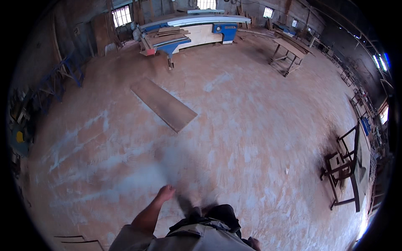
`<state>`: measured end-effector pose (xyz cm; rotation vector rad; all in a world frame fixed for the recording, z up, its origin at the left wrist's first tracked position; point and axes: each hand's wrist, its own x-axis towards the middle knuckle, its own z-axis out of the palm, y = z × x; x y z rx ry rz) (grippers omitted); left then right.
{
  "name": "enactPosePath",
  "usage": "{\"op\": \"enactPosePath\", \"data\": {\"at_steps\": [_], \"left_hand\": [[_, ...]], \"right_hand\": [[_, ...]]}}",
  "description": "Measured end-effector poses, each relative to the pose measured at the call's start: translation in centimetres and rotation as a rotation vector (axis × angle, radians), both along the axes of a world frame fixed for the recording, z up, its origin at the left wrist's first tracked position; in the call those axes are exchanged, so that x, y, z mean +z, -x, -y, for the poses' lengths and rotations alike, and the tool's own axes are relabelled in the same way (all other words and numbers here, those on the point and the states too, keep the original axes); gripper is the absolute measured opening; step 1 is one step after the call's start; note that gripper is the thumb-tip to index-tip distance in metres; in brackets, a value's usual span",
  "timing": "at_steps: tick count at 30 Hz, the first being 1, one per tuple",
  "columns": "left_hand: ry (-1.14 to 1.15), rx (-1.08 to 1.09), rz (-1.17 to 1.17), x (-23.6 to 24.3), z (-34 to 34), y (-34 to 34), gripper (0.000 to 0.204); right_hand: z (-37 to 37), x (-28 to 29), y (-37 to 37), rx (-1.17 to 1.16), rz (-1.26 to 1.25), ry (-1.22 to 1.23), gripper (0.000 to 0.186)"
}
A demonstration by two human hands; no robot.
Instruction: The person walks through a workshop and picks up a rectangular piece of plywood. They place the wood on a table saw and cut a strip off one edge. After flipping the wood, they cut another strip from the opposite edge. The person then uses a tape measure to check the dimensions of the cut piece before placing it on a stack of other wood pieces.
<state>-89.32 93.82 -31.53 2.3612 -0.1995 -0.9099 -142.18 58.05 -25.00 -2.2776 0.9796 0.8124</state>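
My left hand hangs in front of my body over the dusty floor, its fingers curled in, with nothing visible in them. Only a small part of my right hand shows low beside my hip, and its fingers cannot be made out. Neither hand touches any object that I can see. Ahead and a little to the left, a long brown board lies flat on the floor, well beyond my left hand.
A blue and white sliding table saw stands at the far side, with wood pieces on it. A low table is at the far right. Nearer on the right stands a dark frame. Flat pieces lie at lower left.
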Motion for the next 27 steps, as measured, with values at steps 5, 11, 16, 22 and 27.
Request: {"op": "enactPosePath", "data": {"at_steps": [5,11,16,22,27], "left_hand": [[0.122,0.115,0.105,2.9,11.1,-16.6,0.043],[-0.24,-0.051,-0.089,0.1,15.0,-21.3,0.05],[-0.235,-0.124,-0.245,-4.9,16.5,-22.7,0.05],[-0.031,-0.062,-0.372,-10.1,24.4,-33.2,0.039],[-0.168,-0.271,-0.111,-10.5,36.0,-53.6,0.052]], "right_hand": [[8.9,-3.2,-13.2,-0.578,0.03,-0.212,0.026],[26.3,-6.0,-30.9,-1.091,0.117,-0.46,0.032],[42.1,-0.6,-51.3,-1.151,0.398,-0.468,0.028],[54.0,2.1,-71.7,-1.013,0.571,-0.432,0.025],[57.2,-1.6,-80.6,-0.955,0.196,-0.503,0.031]]}}
